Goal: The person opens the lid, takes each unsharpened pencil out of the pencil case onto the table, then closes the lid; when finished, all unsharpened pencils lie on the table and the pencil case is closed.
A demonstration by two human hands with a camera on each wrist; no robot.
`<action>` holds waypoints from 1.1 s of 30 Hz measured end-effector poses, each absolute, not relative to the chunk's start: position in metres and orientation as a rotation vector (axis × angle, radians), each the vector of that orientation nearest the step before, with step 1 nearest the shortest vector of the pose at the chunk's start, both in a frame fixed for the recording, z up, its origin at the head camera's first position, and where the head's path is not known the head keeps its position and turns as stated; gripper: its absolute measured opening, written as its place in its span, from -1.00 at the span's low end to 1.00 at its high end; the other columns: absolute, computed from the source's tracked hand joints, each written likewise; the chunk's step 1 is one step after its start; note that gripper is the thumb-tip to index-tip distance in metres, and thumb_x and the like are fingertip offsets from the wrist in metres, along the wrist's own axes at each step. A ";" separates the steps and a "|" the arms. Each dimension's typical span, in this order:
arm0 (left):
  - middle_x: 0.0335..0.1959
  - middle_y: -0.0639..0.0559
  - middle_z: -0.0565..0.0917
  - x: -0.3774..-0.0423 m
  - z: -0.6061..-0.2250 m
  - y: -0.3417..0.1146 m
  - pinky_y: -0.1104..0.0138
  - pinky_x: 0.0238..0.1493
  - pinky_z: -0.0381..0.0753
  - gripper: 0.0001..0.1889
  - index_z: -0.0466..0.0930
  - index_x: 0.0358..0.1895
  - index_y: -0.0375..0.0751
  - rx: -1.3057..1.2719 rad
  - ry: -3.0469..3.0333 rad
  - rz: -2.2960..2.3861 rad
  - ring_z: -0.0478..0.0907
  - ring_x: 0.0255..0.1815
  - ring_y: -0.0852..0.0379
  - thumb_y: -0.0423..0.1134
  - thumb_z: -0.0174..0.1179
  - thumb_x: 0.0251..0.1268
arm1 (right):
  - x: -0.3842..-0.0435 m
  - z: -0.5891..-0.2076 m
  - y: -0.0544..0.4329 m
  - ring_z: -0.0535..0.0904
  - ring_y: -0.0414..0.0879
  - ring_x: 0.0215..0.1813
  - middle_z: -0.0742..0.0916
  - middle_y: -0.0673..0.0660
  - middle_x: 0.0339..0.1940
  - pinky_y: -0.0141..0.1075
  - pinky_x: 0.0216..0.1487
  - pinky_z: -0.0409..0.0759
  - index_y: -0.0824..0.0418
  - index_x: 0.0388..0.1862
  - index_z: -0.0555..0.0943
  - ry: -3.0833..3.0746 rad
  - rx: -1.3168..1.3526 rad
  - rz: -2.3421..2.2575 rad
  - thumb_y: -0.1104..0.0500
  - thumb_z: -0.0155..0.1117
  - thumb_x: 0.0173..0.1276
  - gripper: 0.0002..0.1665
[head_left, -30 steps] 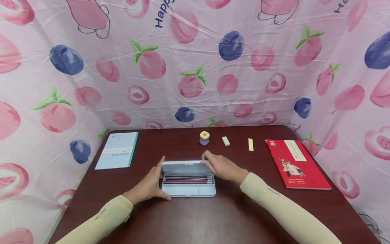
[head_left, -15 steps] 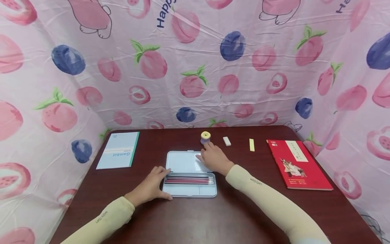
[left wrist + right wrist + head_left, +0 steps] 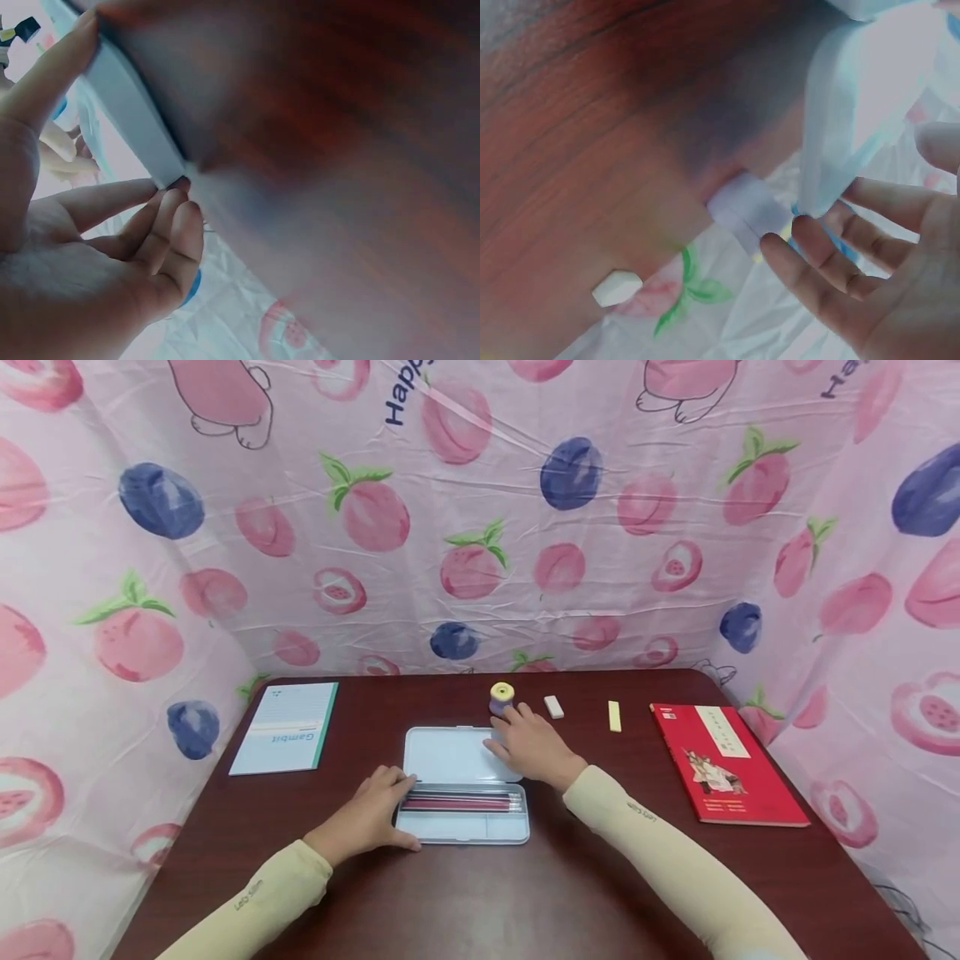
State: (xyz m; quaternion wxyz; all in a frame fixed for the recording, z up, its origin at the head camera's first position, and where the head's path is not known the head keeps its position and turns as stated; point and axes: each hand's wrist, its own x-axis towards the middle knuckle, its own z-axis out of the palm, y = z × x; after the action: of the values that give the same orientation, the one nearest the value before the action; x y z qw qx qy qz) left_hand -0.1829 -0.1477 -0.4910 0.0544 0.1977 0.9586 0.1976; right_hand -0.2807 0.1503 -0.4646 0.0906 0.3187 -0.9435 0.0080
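A pale blue pencil case (image 3: 447,827) lies on the dark table in the head view, its lid (image 3: 442,752) folded back flat. Several pencils (image 3: 461,802) lie in the rear compartment. My left hand (image 3: 367,814) holds the case's left end, thumb at the front corner and fingers at the back; the left wrist view shows the case's side (image 3: 135,105) between them. Over the lid's right part is my right hand (image 3: 536,750), with extended fingers at the lid's edge in the right wrist view. Just beyond its fingertips stands a purple, yellow-topped, waisted object (image 3: 501,697).
A white eraser (image 3: 553,707) and a yellow strip (image 3: 614,716) lie to the back right. Farther right is a red book (image 3: 731,764). At the left lies a light blue notebook (image 3: 283,728). A fruit-patterned cloth (image 3: 405,635) hangs behind the table.
The half-raised lid has swung back flat, with my right hand moving back along with it. My left hand has stayed at the case's left end. Little differs over the last half second.
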 end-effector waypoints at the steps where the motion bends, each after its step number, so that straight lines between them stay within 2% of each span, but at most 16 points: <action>1: 0.27 -0.18 0.60 -0.183 -0.490 -0.147 0.02 0.34 0.51 0.11 0.50 0.49 -0.35 0.599 2.913 0.585 0.42 0.22 -0.03 0.14 0.76 -0.16 | -0.278 -0.463 0.152 0.57 0.14 0.07 0.71 0.27 0.21 -0.04 0.09 0.66 0.30 0.35 0.66 -2.760 0.952 0.040 -0.13 0.22 0.64 -0.40; 5: 0.29 -0.19 0.59 -0.181 -0.488 -0.146 0.04 0.35 0.52 0.11 0.50 0.49 -0.35 0.595 2.920 0.530 0.42 0.23 -0.03 0.16 0.75 -0.16 | -0.264 -0.458 0.158 0.59 0.04 -0.02 0.74 0.18 0.05 -0.11 0.03 0.68 0.27 0.24 0.72 -2.644 0.954 0.143 -0.03 0.42 0.51 -0.51; 11: 0.30 -0.21 0.59 -0.178 -0.483 -0.144 0.03 0.35 0.49 0.09 0.50 0.47 -0.38 0.619 2.930 0.483 0.43 0.25 -0.06 0.17 0.73 -0.11 | -0.235 -0.452 0.167 0.56 -0.22 -0.27 0.70 -0.03 -0.33 -0.32 -0.23 0.64 0.11 -0.23 0.78 -2.764 0.914 0.516 0.10 0.60 0.32 -0.84; 14: 0.30 -0.21 0.58 -0.177 -0.483 -0.144 0.02 0.34 0.48 0.09 0.50 0.47 -0.38 0.623 2.932 0.479 0.42 0.25 -0.07 0.17 0.72 -0.11 | -0.226 -0.454 0.171 0.53 -0.28 -0.36 0.68 -0.08 -0.42 -0.38 -0.29 0.57 0.07 -0.36 0.77 -2.826 0.931 0.624 0.17 0.63 0.26 -0.87; 18: 0.32 -0.21 0.57 -0.177 -0.484 -0.143 0.03 0.35 0.48 0.09 0.49 0.49 -0.36 0.620 2.933 0.477 0.42 0.27 -0.06 0.17 0.72 -0.10 | -0.220 -0.461 0.177 0.49 -0.32 -0.38 0.68 -0.08 -0.42 -0.41 -0.31 0.53 0.07 -0.35 0.80 -2.896 0.968 0.639 0.19 0.63 0.25 -0.90; 25: 0.33 -0.22 0.56 -0.176 -0.486 -0.143 0.02 0.36 0.48 0.09 0.47 0.50 -0.36 0.603 2.917 0.509 0.41 0.28 -0.07 0.15 0.73 -0.09 | -0.219 -0.470 0.178 0.44 -0.26 -0.39 0.63 -0.03 -0.44 -0.40 -0.34 0.47 0.14 -0.31 0.83 -2.980 0.968 0.615 0.23 0.60 0.26 -0.94; 33: 0.33 -0.23 0.56 -0.176 -0.485 -0.143 0.02 0.34 0.47 0.09 0.48 0.49 -0.39 0.608 2.926 0.504 0.41 0.28 -0.08 0.13 0.73 -0.09 | -0.221 -0.474 0.175 0.46 -0.26 -0.39 0.65 -0.04 -0.44 -0.38 -0.34 0.50 0.14 -0.32 0.84 -2.982 0.936 0.598 0.21 0.63 0.24 -0.92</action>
State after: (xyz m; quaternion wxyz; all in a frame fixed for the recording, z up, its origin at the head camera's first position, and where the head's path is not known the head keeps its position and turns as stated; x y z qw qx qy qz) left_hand -0.1756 -0.1431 -0.4855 0.0554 0.2002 0.9640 0.1659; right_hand -0.2213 0.1748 -0.4739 -0.0201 0.2940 -0.9369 0.1880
